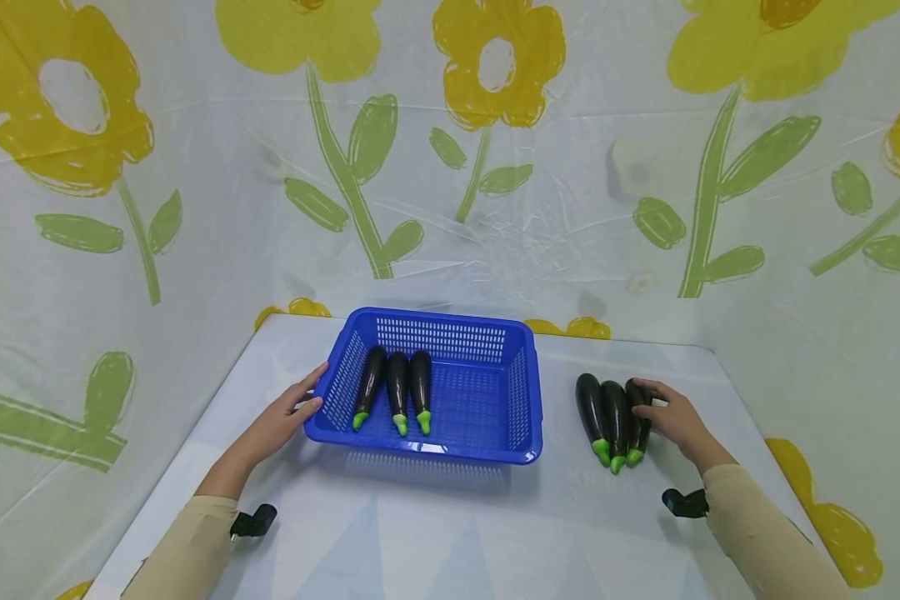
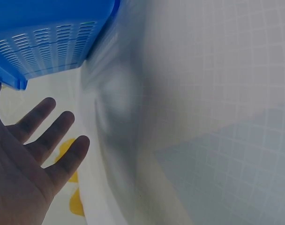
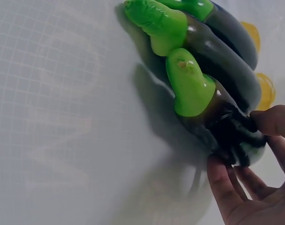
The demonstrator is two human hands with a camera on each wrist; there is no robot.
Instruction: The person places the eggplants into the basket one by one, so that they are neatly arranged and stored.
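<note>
A blue slotted basket point(image 1: 528, 392) stands mid-table and holds three dark eggplants point(image 1: 397, 385) side by side, green stems toward me. My left hand point(image 1: 300, 404) rests against the basket's left wall with its fingers straight; in the left wrist view the hand point(image 2: 34, 145) is spread under the basket's corner point(image 2: 48, 42). Right of the basket three more eggplants point(image 1: 615, 417) lie together on the table. My right hand point(image 1: 648, 404) grips the rightmost eggplant point(image 1: 637, 429). In the right wrist view the thumb and fingers point(image 3: 222, 187) are curled round that eggplant's dark body point(image 3: 213, 108).
The white table point(image 1: 450, 533) is walled at the back and sides by a sheet printed with yellow flowers point(image 1: 495, 167). Black wrist straps point(image 1: 253, 522) show on both forearms. Bare tabletop lies in front of the basket.
</note>
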